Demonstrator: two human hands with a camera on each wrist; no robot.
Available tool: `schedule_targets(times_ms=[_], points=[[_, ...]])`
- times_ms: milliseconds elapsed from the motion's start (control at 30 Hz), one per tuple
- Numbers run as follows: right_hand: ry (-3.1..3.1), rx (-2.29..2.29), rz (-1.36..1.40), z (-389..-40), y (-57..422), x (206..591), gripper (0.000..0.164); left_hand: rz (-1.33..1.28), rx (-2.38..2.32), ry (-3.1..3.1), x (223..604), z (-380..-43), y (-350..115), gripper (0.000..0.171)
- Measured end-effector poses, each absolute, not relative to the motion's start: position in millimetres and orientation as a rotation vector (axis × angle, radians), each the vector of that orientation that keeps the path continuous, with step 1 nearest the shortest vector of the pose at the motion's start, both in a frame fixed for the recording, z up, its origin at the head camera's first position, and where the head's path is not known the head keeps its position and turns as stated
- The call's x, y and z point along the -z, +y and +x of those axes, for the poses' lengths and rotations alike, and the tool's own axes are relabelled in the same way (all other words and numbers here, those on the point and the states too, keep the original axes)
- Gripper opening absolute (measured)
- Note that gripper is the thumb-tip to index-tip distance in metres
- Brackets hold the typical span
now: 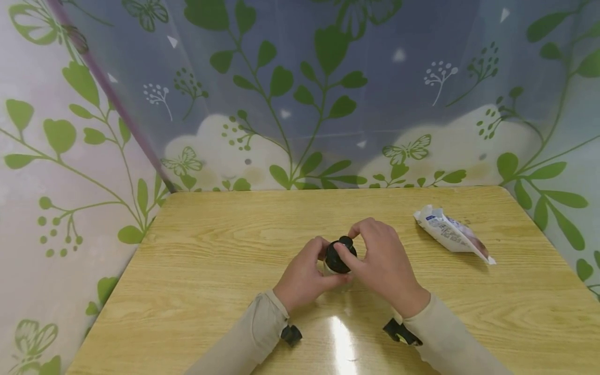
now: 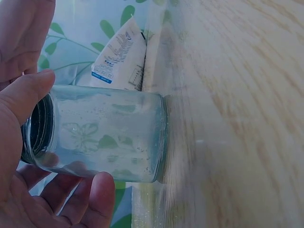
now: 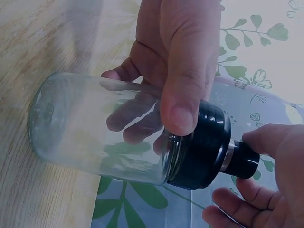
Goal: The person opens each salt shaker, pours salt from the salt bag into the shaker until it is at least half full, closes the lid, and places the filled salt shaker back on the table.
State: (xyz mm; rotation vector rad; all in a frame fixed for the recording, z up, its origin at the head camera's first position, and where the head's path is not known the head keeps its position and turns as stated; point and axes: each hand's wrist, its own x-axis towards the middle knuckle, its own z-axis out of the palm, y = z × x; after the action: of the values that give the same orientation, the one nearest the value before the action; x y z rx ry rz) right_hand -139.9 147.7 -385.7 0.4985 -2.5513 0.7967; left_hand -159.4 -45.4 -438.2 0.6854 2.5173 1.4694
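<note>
A glass jar (image 3: 80,123) with see-through walls stands upright on the table, topped by a black lid (image 3: 204,147). From the lid's top rises a small black knob (image 3: 244,159) with a silvery band at its base. My left hand (image 1: 302,276) grips the jar around its upper part, thumb at the neck and fingers along the opposite side. My right hand (image 1: 386,265) pinches the knob between thumb and fingers. In the head view the hands hide most of the jar.
A white printed packet (image 1: 452,234) lies on the wooden table (image 1: 211,250), right of the hands and farther back. Patterned fabric walls (image 1: 300,125) rise behind the table and along its left and right sides.
</note>
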Motion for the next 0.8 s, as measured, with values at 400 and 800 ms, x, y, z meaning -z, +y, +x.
schedule_targets(times_ms=[400, 800], points=[[-2.532, -0.821, 0.555, -140.2, 150.3, 383.0, 0.023, 0.687, -1.452, 2.527, 437.3, -158.6, -45.0, 0.050], [-2.515, -0.818, 0.655, -142.7, 153.6, 382.1, 0.018, 0.662, -1.454, 2.536, 437.7, -157.7, -44.6, 0.055]])
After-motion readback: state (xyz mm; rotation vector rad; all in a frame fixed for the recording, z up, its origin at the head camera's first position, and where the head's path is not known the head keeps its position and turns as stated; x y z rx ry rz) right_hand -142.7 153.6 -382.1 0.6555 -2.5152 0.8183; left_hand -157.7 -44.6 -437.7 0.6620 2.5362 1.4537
